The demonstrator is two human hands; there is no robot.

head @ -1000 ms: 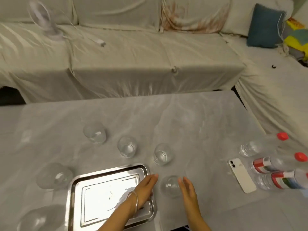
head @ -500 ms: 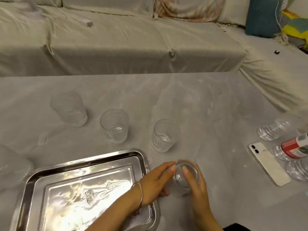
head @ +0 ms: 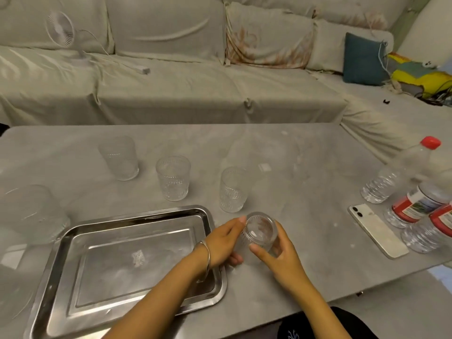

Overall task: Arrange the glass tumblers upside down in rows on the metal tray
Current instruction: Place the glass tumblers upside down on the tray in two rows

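Both hands, left hand and right hand, hold one tumbler beside the tray's right edge; the glass seems smooth and fragile (better to grip its ribbed side).

I see the metal tray at the table's near left, three tumblers in a row beyond it, a phone and water bottles far right, a sofa behind the table.

Tray of glossy, mirror-bright metal; tumblers clear ribbed glass; table matt grey, faintly mottled; bottles crinkled clear plastic; sofa cover soft creased cloth.
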